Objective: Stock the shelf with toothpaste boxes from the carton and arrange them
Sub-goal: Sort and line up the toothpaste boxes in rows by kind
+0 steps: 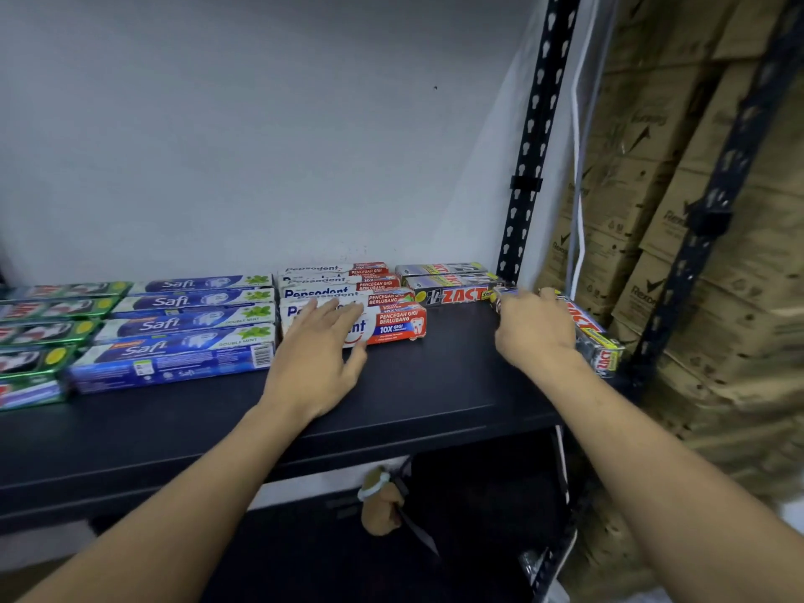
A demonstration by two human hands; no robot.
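- A grey toothpaste box (598, 343) lies slanted at the right end of the black shelf (435, 385), just beside the black post (535, 137).
- The right hand (537, 330) grasps it, fingers curled over its far end.
- More grey boxes (452, 293) lie in a row behind it.
- The left hand (319, 346) is released, resting flat on the front red-and-white box (398, 326).
- Blue boxes (182, 328) and green boxes (39, 332) fill the shelf's left side.
- Brown cartons (696, 211) are stacked beyond the post.
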